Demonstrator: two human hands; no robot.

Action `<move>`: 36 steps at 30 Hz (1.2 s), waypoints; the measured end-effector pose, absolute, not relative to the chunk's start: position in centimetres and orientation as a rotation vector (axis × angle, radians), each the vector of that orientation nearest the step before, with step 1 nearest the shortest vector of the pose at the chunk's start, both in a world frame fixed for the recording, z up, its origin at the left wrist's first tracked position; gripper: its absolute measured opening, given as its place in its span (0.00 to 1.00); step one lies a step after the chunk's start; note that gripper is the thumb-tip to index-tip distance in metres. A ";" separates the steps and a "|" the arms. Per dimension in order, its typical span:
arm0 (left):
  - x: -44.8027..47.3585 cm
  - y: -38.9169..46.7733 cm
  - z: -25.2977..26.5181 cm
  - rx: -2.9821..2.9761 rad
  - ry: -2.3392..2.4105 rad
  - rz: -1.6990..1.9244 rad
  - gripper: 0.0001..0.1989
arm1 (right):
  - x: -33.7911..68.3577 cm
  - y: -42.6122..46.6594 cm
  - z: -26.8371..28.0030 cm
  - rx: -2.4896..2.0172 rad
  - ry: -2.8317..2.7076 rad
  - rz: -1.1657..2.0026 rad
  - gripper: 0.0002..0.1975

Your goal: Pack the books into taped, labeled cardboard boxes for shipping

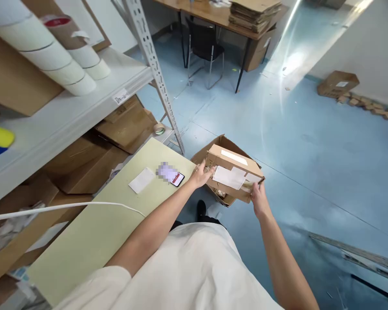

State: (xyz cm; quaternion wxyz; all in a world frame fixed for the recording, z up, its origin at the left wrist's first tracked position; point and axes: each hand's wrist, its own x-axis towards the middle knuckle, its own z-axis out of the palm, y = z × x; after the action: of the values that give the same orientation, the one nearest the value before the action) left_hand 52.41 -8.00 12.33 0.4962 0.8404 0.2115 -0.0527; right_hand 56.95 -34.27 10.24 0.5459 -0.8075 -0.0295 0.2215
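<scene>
Between my two hands is a brown cardboard box (233, 157) with white labels on its top and side. My left hand (201, 174) grips its left end, fingers on the edge. At the right end, my right hand (259, 199) holds the lower corner. Beneath and behind it stands a larger open carton (198, 156), whose contents are mostly hidden by the held box. To the left, on a pale green tabletop (116, 232), lie a phone (177, 179) with a lit screen and a white paper slip (142, 180).
Metal shelving (161, 82) rises at the left, holding label rolls (64, 64) and cartons. A roll of tape (159, 128) sits behind the tabletop. Farther off are a black chair (204, 41) and a desk with stacked flat cardboard (255, 15). Another box (338, 83) rests by the right wall.
</scene>
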 end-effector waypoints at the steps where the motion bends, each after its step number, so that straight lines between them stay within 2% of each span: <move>1: 53.3 -8.5 11.7 1.994 0.512 -0.156 0.32 | 57.3 -34.6 10.0 -1.880 -0.021 0.528 0.37; 5: 54.1 -9.3 9.8 1.828 0.548 -0.203 0.37 | 57.4 -35.2 9.1 -1.895 0.216 0.627 0.45; 7: 52.7 -8.9 9.4 1.748 0.551 -0.184 0.36 | 57.0 -35.2 8.9 -1.919 0.280 0.634 0.49; 9: 50.3 -8.1 9.3 1.677 0.572 -0.144 0.33 | 56.5 -34.7 9.0 -1.909 0.268 0.625 0.50; 15: 38.9 -5.2 10.7 1.549 0.778 0.118 0.21 | 55.1 -28.9 10.1 -1.976 -0.077 0.627 0.41; 20: 27.3 -4.9 12.0 1.450 1.049 0.341 0.19 | 51.2 -20.1 12.1 -1.919 -0.592 0.849 0.35; 26: 14.8 -7.5 11.5 1.213 1.345 0.643 0.19 | 41.1 -9.2 14.5 -1.794 -1.286 1.073 0.27; 31: 8.8 -11.5 11.5 1.016 1.504 0.799 0.18 | 31.7 -4.6 15.5 -1.563 -1.789 1.179 0.24; 36: 6.7 -14.1 11.3 0.829 1.665 0.942 0.18 | 26.7 -3.0 15.2 -1.298 -2.172 1.320 0.21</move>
State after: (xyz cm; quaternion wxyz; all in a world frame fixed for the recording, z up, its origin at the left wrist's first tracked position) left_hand 6.70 -14.06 11.34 0.5042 0.3432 0.6897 0.3903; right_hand 26.70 -2.98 15.18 0.1433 -0.4500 -0.7532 0.4578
